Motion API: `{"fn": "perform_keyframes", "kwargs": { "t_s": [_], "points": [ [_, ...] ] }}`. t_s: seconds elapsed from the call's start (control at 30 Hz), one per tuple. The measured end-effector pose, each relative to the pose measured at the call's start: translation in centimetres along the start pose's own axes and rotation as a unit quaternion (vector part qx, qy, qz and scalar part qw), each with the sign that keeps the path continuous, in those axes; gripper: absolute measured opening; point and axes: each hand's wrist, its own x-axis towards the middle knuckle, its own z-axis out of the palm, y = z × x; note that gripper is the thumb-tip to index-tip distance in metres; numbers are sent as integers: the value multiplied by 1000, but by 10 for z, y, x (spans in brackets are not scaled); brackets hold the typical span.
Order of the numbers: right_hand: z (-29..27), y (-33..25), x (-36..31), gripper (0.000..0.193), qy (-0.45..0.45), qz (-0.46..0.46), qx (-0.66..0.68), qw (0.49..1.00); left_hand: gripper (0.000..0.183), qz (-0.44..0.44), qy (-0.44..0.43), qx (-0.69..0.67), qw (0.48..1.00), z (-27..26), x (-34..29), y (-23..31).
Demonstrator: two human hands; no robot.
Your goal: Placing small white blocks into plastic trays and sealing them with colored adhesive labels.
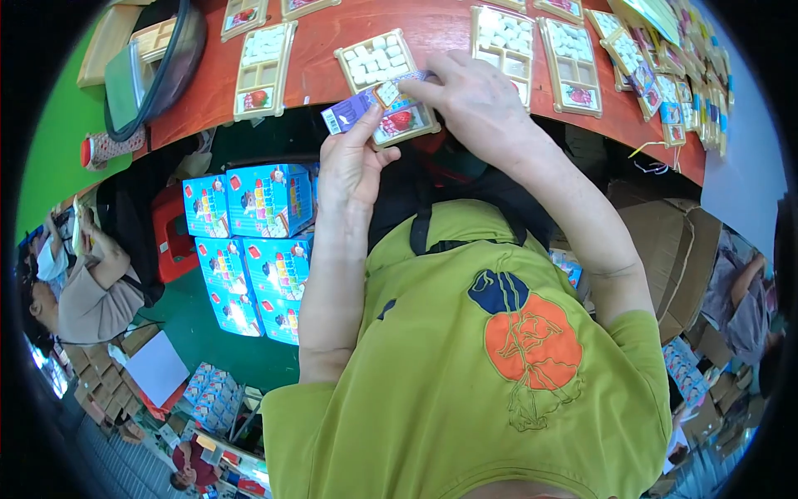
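Observation:
Over the near table edge, my left hand holds a cream plastic tray from below, its thumb on top. White pieces fill the tray's far part, and a strawberry picture card shows in its near part. Across the middle lies a purple printed cardboard sleeve; whether it goes all the way round the tray I cannot tell. My right hand has its bent fingers closed at the sleeve's right end, hiding that part.
Similar trays lie on the red table, with more to the right and a pile of sleeved ones at the far right. A dark mesh-sided bag sits left. Blue printed boxes are stacked below. Another person sits left.

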Motion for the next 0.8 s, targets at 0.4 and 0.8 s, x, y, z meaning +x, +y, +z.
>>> {"fn": "perform_keyframes", "kwargs": {
  "t_s": [0.4, 0.8],
  "points": [
    [-15, -10, -5, 25, 46, 197, 606, 770, 23, 92, -124, -58, 986, 0, -52, 7],
    [-12, -20, -35, 15, 49, 244, 699, 670, 18, 119, -120, -14, 986, 23, -62, -10]
  ]
}}
